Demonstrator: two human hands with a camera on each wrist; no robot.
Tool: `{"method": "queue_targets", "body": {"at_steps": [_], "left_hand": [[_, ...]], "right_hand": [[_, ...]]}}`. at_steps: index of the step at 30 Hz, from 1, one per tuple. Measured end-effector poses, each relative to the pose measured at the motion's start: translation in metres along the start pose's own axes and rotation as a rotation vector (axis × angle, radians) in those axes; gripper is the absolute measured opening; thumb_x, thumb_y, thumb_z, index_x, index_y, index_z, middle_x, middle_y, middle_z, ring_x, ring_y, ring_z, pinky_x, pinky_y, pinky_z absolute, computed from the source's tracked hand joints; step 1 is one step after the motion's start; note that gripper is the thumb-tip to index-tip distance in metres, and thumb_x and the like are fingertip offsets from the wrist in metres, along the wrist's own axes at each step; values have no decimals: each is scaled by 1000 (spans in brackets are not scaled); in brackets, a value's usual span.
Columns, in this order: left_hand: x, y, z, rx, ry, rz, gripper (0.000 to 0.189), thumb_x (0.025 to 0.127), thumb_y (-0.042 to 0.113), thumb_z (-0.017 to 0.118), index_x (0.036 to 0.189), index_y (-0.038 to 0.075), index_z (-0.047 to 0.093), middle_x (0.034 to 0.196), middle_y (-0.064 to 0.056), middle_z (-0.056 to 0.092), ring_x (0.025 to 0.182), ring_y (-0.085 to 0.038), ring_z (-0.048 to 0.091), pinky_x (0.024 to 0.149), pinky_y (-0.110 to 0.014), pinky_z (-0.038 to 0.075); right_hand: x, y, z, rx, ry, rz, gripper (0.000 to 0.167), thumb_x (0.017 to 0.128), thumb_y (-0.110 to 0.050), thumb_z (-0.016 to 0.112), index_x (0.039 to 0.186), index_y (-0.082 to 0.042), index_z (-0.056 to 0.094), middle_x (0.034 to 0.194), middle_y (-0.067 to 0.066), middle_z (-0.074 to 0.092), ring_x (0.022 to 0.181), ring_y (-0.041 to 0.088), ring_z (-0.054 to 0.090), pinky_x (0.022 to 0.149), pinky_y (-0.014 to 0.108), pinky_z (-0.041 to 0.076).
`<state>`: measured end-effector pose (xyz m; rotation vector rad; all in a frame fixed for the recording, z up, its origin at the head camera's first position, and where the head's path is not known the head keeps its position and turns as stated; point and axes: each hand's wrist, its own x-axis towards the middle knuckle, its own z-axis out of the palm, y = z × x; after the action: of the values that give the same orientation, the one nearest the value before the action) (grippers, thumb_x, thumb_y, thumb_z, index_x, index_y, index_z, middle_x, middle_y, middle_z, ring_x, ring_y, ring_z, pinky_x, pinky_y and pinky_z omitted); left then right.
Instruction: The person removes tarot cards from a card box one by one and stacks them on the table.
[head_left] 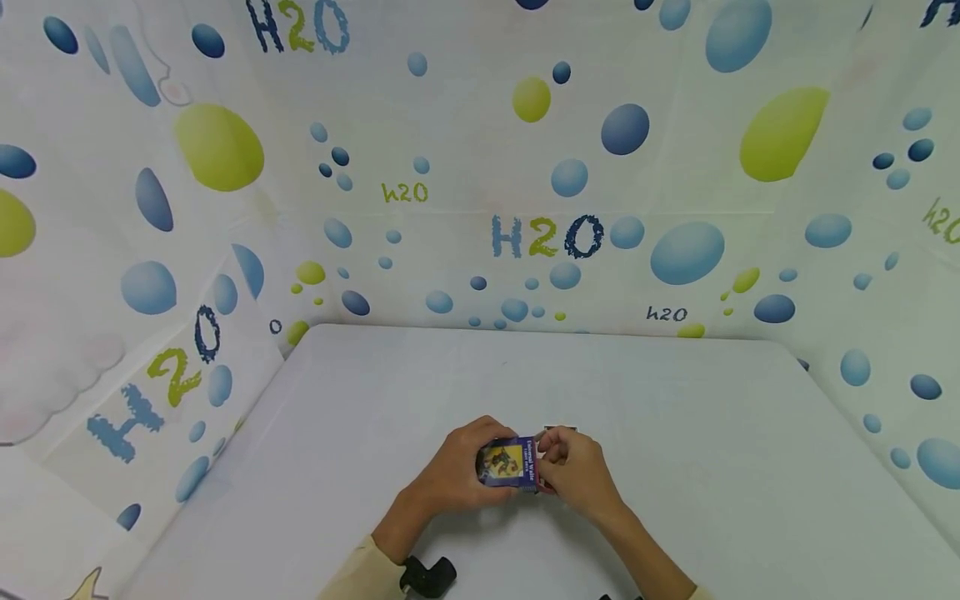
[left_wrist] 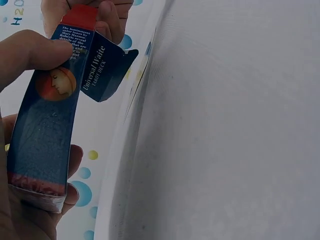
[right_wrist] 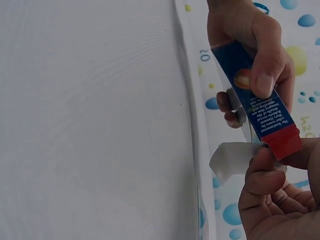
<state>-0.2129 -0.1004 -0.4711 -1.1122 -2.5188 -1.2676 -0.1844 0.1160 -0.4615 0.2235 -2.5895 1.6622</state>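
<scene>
A dark blue tarot card box [head_left: 500, 463], with a picture on its front, is held above the table. My left hand [head_left: 461, 468] grips it, the thumb along its narrow side. In the left wrist view, the lid flap [left_wrist: 109, 72] stands open, lettered "Universal Waite Tarot Deck". A red side flap [right_wrist: 283, 143] sticks out at the open end in the right wrist view. There my right hand [head_left: 579, 473] pinches with curled fingers, touching the box's mouth. What lies between those fingertips is mostly hidden.
Under both hands spreads a white table [head_left: 360, 392]. A white curtain [head_left: 465, 125] with blue and green spots and H2O lettering hangs behind and at the sides. On the left wrist sits a black strapped device [head_left: 429, 577], near the pale sleeve [head_left: 363, 573].
</scene>
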Motion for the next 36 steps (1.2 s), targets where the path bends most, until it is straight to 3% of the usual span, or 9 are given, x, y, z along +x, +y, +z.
{"method": "queue_targets", "body": {"at_steps": [21,36], "left_hand": [[3,2,3,89,-15,18,64,67,28,92,124,16,66,114,9,59,98,-4,59,88,-26,53],[6,12,1,160,-46,-37,65,68,33,92,125,16,66,115,9,62,102,-4,58,92,-28,52]], "right_hand": [[-2,-13,2,26,15,19,16,82,6,75,88,-1,61,67,3,61,56,14,59,47,24,50],[0,-12,-2,38,11,38,15,83,4,75,89,-1,62,68,4,61,57,16,60,48,26,52]]}}
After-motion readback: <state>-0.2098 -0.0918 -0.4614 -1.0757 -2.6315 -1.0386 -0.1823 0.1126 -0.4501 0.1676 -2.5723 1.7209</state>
